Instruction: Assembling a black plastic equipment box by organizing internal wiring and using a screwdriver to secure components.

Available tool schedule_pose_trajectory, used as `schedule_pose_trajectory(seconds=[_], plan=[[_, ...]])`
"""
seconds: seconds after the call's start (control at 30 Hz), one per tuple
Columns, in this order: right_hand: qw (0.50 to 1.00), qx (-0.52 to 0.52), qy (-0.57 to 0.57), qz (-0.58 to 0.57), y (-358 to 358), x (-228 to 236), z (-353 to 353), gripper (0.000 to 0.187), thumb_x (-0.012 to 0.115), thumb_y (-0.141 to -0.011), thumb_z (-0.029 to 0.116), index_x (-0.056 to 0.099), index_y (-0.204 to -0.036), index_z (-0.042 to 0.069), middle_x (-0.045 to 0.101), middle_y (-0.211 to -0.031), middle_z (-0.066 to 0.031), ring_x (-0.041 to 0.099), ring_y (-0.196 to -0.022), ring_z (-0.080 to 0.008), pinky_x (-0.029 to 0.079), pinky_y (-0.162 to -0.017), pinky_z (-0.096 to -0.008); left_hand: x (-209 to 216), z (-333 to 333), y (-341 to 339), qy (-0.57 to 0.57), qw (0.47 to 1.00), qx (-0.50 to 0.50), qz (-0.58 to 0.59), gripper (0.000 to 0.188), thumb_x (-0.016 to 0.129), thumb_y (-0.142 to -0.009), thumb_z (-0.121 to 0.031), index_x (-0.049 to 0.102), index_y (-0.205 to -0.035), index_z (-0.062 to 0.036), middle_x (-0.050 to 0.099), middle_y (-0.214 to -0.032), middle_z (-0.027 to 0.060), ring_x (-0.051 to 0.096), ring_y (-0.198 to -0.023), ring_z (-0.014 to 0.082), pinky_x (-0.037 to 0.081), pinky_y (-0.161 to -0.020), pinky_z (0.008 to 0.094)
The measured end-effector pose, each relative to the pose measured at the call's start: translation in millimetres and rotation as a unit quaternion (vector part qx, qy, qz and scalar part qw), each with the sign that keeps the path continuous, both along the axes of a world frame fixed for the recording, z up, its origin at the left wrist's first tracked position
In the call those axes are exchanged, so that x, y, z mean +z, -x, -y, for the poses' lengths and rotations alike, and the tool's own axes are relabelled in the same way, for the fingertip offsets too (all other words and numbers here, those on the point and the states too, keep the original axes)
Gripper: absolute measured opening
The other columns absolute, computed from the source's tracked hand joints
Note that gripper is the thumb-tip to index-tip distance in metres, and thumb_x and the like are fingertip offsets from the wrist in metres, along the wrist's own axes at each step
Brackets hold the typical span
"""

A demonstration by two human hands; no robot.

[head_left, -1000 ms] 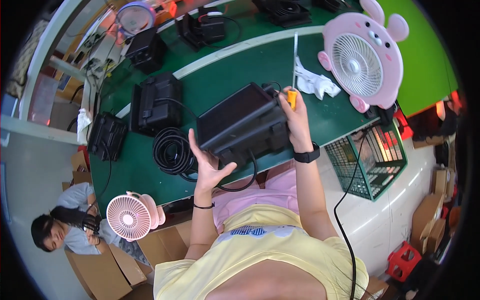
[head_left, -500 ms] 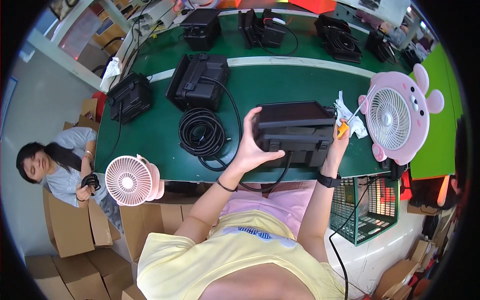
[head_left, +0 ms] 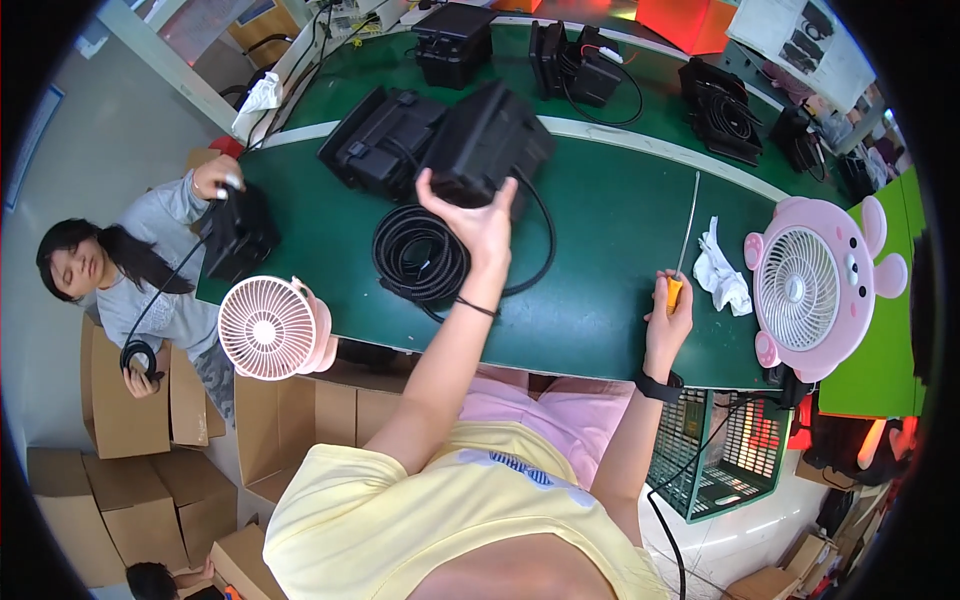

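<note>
My left hand (head_left: pixel 478 228) grips the near end of a black plastic box (head_left: pixel 492 140), thumb and fingers spread around it. That box is tilted and slightly blurred, close against another black latched box (head_left: pixel 378 143) on its left. A coiled black cable (head_left: pixel 418 255) lies on the table just left of my left wrist. In my right hand (head_left: pixel 668 320), near the table's front edge, is a screwdriver (head_left: pixel 675 291) with a yellow handle, its long thin shaft pointing away from me. A crumpled white cloth (head_left: pixel 722 275) lies to the right of it.
A pink animal-shaped fan (head_left: pixel 800 280) stands on the right, a small pink fan (head_left: pixel 265 332) at the front left. Several black boxes (head_left: pixel 455 45) line the far strip. At left, a person touches a black box (head_left: pixel 240 235) and holds its cable. Cardboard boxes and a green crate (head_left: pixel 720 450) sit below.
My left hand has carried the black box away to the far left, beside the other box. My right hand has left the box and now holds the screwdriver apart. The person at left has reached to their box.
</note>
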State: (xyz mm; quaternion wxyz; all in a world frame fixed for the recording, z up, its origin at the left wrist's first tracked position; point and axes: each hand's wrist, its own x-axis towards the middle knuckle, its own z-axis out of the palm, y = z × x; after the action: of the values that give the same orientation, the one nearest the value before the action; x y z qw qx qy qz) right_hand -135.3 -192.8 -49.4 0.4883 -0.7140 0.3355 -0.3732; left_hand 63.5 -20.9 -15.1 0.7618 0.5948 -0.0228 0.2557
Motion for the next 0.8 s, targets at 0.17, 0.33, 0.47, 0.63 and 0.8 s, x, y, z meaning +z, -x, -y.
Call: schedule_pose_trajectory(seconds=[0.17,0.33,0.47,0.63,0.8], plan=[[1.000,-0.004,-0.008,-0.001,-0.5,3.3,-2.9,0.029,0.063,-0.097,0.023,0.061,-0.119,0.004,0.072,-0.101,-0.0036,0.062,-0.071,-0.0067,0.048,-0.050,-0.0214,6.5,-36.1,-60.4,-0.037,0.986,0.160,-0.040,0.112,0.088,-0.061,0.005,0.020,-0.148,-0.0161,0.023,-0.142,0.0272,0.035,-0.127,0.0380,0.033,-0.109,0.0472],[1.000,0.003,-0.005,-0.020,0.3,7.5,-4.1,0.028,0.064,-0.097,0.018,0.061,-0.119,0.003,0.072,-0.102,-0.0057,0.064,-0.076,-0.0084,0.049,-0.055,-0.0227,6.6,-69.4,-110.7,-0.031,0.969,0.241,-0.052,0.112,0.088,-0.061,0.006,0.020,-0.148,-0.0119,0.021,-0.144,0.0281,0.033,-0.129,0.0408,0.031,-0.110,0.0484],[1.000,-0.004,-0.005,-0.021,-1.5,11.9,-8.0,0.027,0.065,-0.096,0.017,0.061,-0.118,0.002,0.072,-0.102,-0.0071,0.066,-0.083,-0.0105,0.052,-0.065,-0.0245,2.4,-101.5,-146.9,-0.078,0.936,0.342,-0.028,0.123,0.086,-0.062,0.009,0.009,-0.155,-0.0136,0.019,-0.150,0.0300,0.029,-0.136,0.0465,0.026,-0.115,0.0524],[1.000,-0.003,-0.001,-0.030,-4.1,6.9,-6.7,0.026,0.065,-0.096,0.015,0.060,-0.117,0.000,0.072,-0.103,-0.0107,0.070,-0.092,-0.0184,0.053,-0.082,-0.0303,14.6,-113.7,-150.2,0.012,0.930,0.344,-0.131,0.121,0.080,-0.065,0.013,0.005,-0.157,-0.0142,0.020,-0.151,0.0247,0.030,-0.138,0.0399,0.036,-0.114,0.0483],[0.998,-0.020,0.034,-0.048,-7.1,6.9,-2.3,0.026,0.065,-0.095,0.014,0.060,-0.116,0.001,0.072,-0.102,-0.0125,0.070,-0.092,-0.0228,0.053,-0.083,-0.0327,48.4,-32.5,-87.4,0.189,0.970,0.150,-0.020,0.079,0.057,-0.081,0.013,0.022,-0.149,-0.0096,0.025,-0.150,0.0181,0.030,-0.138,0.0309,0.030,-0.112,0.0445]])
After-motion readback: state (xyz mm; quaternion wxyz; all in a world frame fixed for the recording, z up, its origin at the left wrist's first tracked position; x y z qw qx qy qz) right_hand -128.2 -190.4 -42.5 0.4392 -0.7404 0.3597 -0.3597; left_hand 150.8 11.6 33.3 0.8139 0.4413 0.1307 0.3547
